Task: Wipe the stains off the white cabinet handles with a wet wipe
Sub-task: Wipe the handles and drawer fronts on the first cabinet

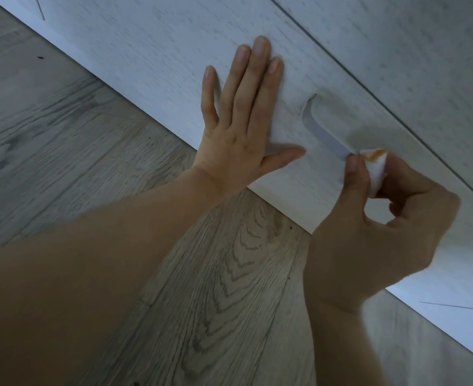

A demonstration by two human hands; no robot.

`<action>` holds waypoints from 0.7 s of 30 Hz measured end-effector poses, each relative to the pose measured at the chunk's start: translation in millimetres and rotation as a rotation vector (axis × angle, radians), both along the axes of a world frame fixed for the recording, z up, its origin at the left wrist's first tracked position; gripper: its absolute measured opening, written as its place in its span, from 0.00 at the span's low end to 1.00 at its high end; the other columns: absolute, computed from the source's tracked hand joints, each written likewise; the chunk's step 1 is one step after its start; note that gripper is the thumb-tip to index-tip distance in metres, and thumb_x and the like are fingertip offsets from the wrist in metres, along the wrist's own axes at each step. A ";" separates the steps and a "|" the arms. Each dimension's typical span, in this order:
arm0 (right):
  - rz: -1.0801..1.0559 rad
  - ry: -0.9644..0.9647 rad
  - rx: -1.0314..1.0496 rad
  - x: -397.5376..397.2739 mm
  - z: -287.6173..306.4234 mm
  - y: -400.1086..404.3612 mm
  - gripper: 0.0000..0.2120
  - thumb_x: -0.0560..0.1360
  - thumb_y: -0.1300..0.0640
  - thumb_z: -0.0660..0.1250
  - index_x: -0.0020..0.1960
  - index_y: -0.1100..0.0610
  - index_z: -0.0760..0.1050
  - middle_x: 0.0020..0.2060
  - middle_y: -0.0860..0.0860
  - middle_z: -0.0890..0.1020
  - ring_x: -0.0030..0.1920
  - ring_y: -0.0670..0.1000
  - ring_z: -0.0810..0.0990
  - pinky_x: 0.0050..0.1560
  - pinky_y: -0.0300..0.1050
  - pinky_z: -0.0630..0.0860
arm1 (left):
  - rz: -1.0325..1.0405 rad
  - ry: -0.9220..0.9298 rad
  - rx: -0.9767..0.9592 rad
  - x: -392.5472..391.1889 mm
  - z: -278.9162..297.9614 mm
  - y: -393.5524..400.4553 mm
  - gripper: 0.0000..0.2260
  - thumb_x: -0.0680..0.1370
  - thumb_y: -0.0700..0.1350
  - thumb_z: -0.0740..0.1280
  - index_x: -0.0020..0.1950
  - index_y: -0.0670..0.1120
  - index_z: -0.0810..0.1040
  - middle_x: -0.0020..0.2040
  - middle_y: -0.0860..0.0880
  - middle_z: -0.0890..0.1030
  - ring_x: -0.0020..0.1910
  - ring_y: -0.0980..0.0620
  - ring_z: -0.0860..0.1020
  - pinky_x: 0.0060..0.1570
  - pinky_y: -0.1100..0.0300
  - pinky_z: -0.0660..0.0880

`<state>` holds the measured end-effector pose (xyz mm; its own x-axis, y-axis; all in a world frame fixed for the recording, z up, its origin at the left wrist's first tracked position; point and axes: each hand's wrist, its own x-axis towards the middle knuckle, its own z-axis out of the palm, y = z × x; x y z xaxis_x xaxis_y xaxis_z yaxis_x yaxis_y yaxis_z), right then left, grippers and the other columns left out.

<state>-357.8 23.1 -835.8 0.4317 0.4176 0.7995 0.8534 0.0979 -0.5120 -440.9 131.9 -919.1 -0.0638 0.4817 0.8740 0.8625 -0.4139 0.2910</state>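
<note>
Over the wood floor (202,274), your left hand (238,129) lies flat at nine o'clock of the handle (327,135), while your right hand (374,218) fingers (355,176) pinch the soft, limp wipe (376,174); bunch it firmly.

Grey wood-grain floor (207,288) (dark specks)

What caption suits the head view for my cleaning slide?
Left hand pressed flat on white cabinet front; right hand rubs orange-stained wipe along handle.

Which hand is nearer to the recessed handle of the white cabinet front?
Right. The right hand pinches the stained wet wipe at the handle, at its end. The left hand presses flat on the cabinet front beside the handle, only its thumb near.
</note>
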 end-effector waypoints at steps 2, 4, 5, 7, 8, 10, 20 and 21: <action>0.000 0.058 -0.007 7.0 0.9 -3.9 0.08 0.74 0.55 0.70 0.47 0.60 0.77 0.40 0.42 0.72 0.40 0.42 0.73 0.46 0.48 0.75 | 0.005 0.004 -0.014 -0.6 2.2 -2.5 0.40 0.74 0.68 0.57 0.69 0.36 0.58 0.65 0.29 0.69 0.68 0.37 0.60 0.66 0.36 0.59; -0.004 0.127 -0.030 13.9 2.0 -8.4 0.08 0.75 0.55 0.69 0.49 0.60 0.77 0.41 0.47 0.76 0.41 0.47 0.76 0.44 0.40 0.73 | 0.008 0.005 -0.020 -1.5 4.1 -4.4 0.40 0.74 0.68 0.58 0.69 0.36 0.58 0.66 0.29 0.68 0.68 0.37 0.60 0.66 0.36 0.59; -0.001 0.170 -0.045 16.0 3.0 -10.2 0.08 0.75 0.55 0.69 0.50 0.59 0.78 0.42 0.51 0.78 0.41 0.50 0.77 0.43 0.38 0.72 | 0.011 0.004 -0.023 -1.9 4.8 -5.4 0.40 0.74 0.68 0.58 0.69 0.36 0.58 0.66 0.29 0.68 0.68 0.37 0.60 0.66 0.36 0.59; 0.021 0.276 -0.068 18.4 6.1 -12.3 0.07 0.75 0.55 0.69 0.51 0.57 0.79 0.44 0.55 0.80 0.42 0.51 0.79 0.44 0.37 0.73 | 0.016 0.005 -0.030 -2.6 5.9 -7.9 0.40 0.75 0.68 0.57 0.69 0.35 0.58 0.66 0.28 0.68 0.68 0.37 0.60 0.66 0.36 0.59; 0.045 0.344 -0.071 19.6 8.3 -12.6 0.07 0.75 0.55 0.68 0.50 0.57 0.79 0.45 0.56 0.81 0.43 0.51 0.80 0.46 0.38 0.75 | 0.018 0.006 -0.032 -3.0 6.4 -8.8 0.40 0.76 0.68 0.56 0.69 0.34 0.58 0.66 0.28 0.68 0.68 0.37 0.60 0.66 0.36 0.59; 0.105 0.512 -0.061 22.8 13.7 -12.1 0.07 0.76 0.58 0.68 0.51 0.59 0.81 0.46 0.57 0.83 0.47 0.53 0.82 0.51 0.45 0.79 | 0.009 0.005 -0.037 -4.1 7.4 -10.4 0.40 0.76 0.69 0.55 0.69 0.34 0.57 0.66 0.28 0.67 0.68 0.37 0.59 0.66 0.35 0.59; 0.241 0.712 -0.154 19.9 23.3 -13.5 0.07 0.78 0.61 0.65 0.49 0.61 0.81 0.42 0.56 0.82 0.45 0.48 0.80 0.54 0.40 0.77 | -0.018 0.022 -0.070 -8.0 12.9 -11.3 0.42 0.76 0.68 0.58 0.70 0.32 0.56 0.68 0.27 0.65 0.69 0.36 0.57 0.66 0.33 0.56; 0.234 0.702 -0.161 19.7 23.8 -16.0 0.07 0.78 0.60 0.65 0.48 0.60 0.82 0.43 0.58 0.82 0.45 0.49 0.81 0.53 0.38 0.77 | -0.019 0.023 -0.071 -7.7 13.6 -11.7 0.42 0.76 0.69 0.58 0.70 0.33 0.55 0.68 0.28 0.65 0.69 0.36 0.57 0.66 0.33 0.56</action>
